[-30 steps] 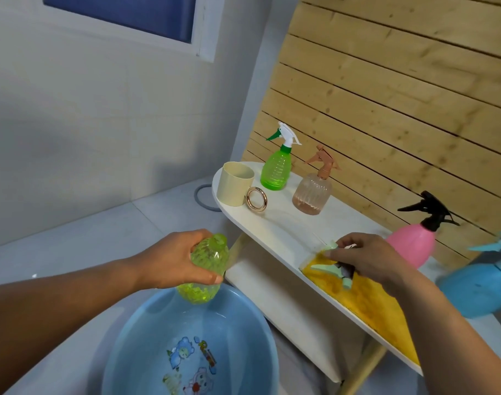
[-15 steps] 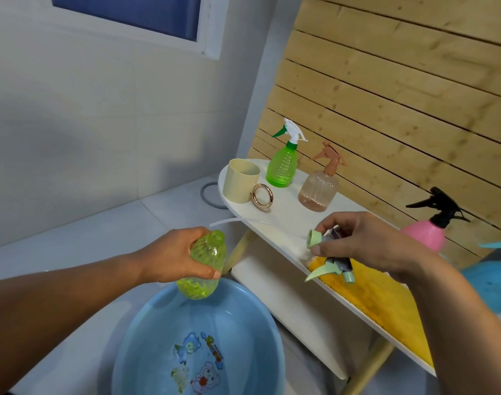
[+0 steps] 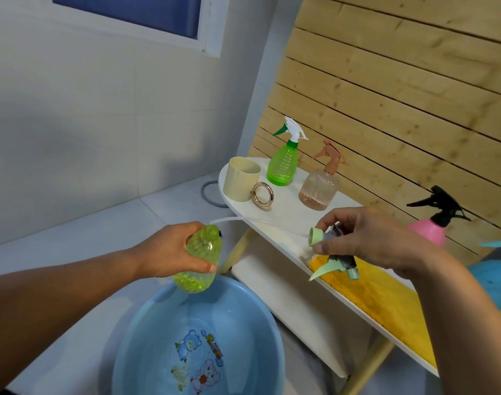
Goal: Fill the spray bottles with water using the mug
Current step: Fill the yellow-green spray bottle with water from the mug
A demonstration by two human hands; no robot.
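Pine slats, white shelf point(image 3: 286, 215) | left grip point(image 3: 169, 249) holds bumpy bottle point(image 3: 199, 259) | right grip point(image 3: 366, 238) pinches sprayer head point(image 3: 333, 256)

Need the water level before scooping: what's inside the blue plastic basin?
Inside the blue plastic basin shallow clear water covers cartoon animal pictures on its bottom. Its near part lies outside the picture, unseen.

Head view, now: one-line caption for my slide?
Left hand holds the open yellow-green bottle above the blue basin while the right hand brings its spray head, tube trailing.
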